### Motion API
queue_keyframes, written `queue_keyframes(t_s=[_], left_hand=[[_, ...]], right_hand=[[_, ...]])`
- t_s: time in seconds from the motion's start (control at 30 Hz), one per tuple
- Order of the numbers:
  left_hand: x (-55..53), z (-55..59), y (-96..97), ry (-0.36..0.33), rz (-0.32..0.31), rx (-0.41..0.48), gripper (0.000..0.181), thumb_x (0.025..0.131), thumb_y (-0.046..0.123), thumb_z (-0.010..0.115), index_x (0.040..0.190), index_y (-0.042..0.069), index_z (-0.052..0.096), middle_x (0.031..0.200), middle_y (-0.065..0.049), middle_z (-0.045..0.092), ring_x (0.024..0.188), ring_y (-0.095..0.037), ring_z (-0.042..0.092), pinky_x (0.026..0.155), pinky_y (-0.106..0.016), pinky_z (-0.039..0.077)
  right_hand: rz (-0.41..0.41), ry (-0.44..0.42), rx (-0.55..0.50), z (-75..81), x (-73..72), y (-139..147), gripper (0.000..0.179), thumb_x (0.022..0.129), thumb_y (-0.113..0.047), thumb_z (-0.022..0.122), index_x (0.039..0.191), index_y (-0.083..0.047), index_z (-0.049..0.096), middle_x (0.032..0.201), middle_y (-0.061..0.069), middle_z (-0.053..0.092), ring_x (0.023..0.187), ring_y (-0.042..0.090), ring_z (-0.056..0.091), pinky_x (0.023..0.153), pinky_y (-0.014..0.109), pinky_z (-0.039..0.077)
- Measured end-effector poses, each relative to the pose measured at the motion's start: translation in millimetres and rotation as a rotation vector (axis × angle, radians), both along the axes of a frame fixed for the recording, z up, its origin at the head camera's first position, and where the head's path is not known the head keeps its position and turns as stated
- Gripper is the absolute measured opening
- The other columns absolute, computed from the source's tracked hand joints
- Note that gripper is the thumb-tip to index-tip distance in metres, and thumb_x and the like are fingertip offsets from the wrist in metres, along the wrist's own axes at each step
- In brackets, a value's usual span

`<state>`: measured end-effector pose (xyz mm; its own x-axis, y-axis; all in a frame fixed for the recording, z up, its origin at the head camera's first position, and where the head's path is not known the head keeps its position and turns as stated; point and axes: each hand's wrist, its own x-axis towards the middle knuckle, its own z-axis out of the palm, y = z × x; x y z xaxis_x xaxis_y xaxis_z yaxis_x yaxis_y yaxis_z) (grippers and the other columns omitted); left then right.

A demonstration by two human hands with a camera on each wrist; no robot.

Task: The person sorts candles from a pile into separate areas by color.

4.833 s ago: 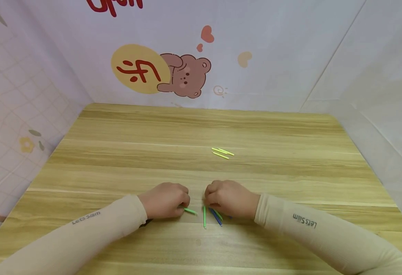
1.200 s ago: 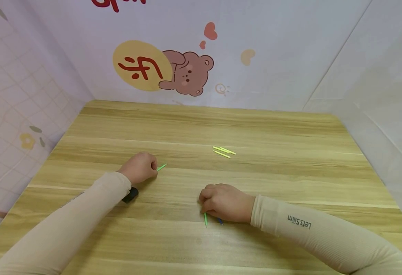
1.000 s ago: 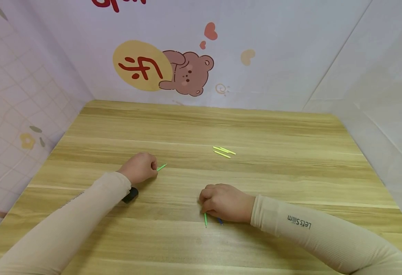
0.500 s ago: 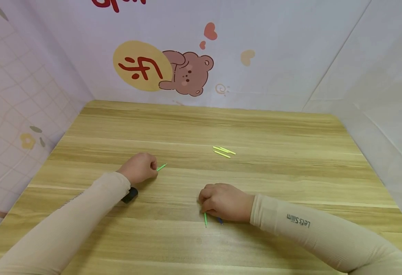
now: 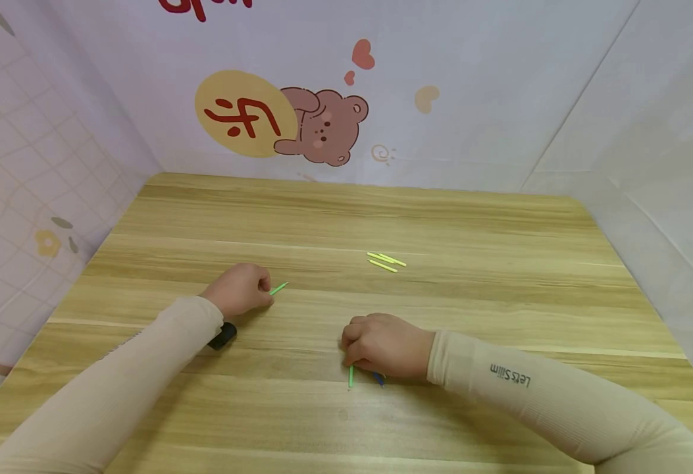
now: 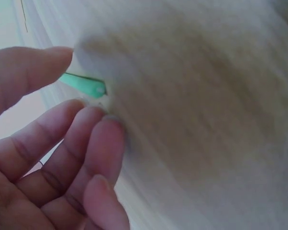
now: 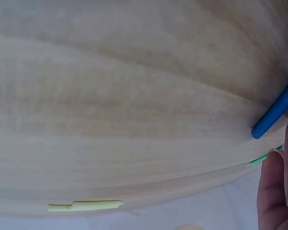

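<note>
My left hand (image 5: pixel 239 289) rests low over the table at mid-left, beside a thin green stick (image 5: pixel 279 288) with a fine tip. In the left wrist view, that green stick (image 6: pixel 86 87) lies between the thumb and the loosely bent fingers, with a gap around it. My right hand (image 5: pixel 389 343) is curled down near the centre, its fingertips pinching a second green stick (image 5: pixel 351 377), whose upper part they hide. Partly under this hand lies a blue stick (image 5: pixel 378 379); the right wrist view shows that blue stick (image 7: pixel 278 111) close beside the fingers.
Several yellow sticks (image 5: pixel 383 266) lie grouped on the wooden table (image 5: pixel 476 237) beyond the right hand. A printed white cloth wall (image 5: pixel 476 131) stands along the table's back, with more cloth at both sides. A black device (image 5: pixel 223 336) sits at the left wrist.
Over the earlier frames my left hand carried a green stick away to the upper left; its fingers have now loosened slightly. Just now the right hand and its green stick have shifted slightly left.
</note>
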<state>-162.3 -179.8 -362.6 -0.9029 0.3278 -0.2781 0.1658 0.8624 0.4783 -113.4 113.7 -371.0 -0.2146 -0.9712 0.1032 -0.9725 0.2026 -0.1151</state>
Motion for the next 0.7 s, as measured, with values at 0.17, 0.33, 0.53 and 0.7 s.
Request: queue_keyframes(t_s=[0.17, 0.33, 0.53, 0.7], left_hand=[[-0.2, -0.2, -0.9, -0.003, 0.000, 0.005, 0.012, 0.083, 0.014, 0.071, 0.082, 0.006, 0.062, 0.077, -0.002, 0.057, 0.068, -0.017, 0.047, 0.061, -0.029, 0.039], [-0.7, 0.4, -0.5, 0.000, -0.003, 0.007, 0.012, 0.082, 0.014, 0.072, 0.084, 0.006, 0.062, 0.079, -0.003, 0.058, 0.069, -0.017, 0.047, 0.062, -0.029, 0.039], [-0.8, 0.6, -1.2, 0.004, -0.006, 0.004, 0.013, 0.082, 0.014, 0.072, 0.084, 0.006, 0.063, 0.080, -0.003, 0.058, 0.070, -0.017, 0.048, 0.062, -0.030, 0.040], [-0.5, 0.4, -1.7, 0.001, -0.006, 0.005, 0.013, 0.083, 0.014, 0.072, 0.086, 0.005, 0.063, 0.080, -0.003, 0.059, 0.070, -0.018, 0.048, 0.063, -0.031, 0.041]], right_hand=[[0.007, 0.003, 0.014, 0.3, -2.5, -1.5, 0.007, 0.085, -0.017, 0.073, 0.091, -0.020, 0.077, 0.093, -0.008, 0.062, 0.087, 0.007, 0.056, 0.077, 0.016, 0.047], [0.003, -0.008, 0.019, 0.5, -3.5, -2.5, 0.008, 0.086, -0.017, 0.072, 0.092, -0.022, 0.076, 0.092, -0.009, 0.061, 0.088, 0.007, 0.056, 0.077, 0.016, 0.046], [0.003, 0.002, 0.027, 2.1, -3.3, -4.1, 0.008, 0.086, -0.018, 0.072, 0.091, -0.023, 0.075, 0.088, -0.010, 0.060, 0.085, 0.006, 0.055, 0.074, 0.017, 0.045], [-0.001, 0.006, 0.061, 2.4, -3.3, -6.5, 0.008, 0.087, -0.019, 0.071, 0.093, -0.023, 0.075, 0.088, -0.011, 0.062, 0.084, 0.006, 0.055, 0.072, 0.017, 0.045]])
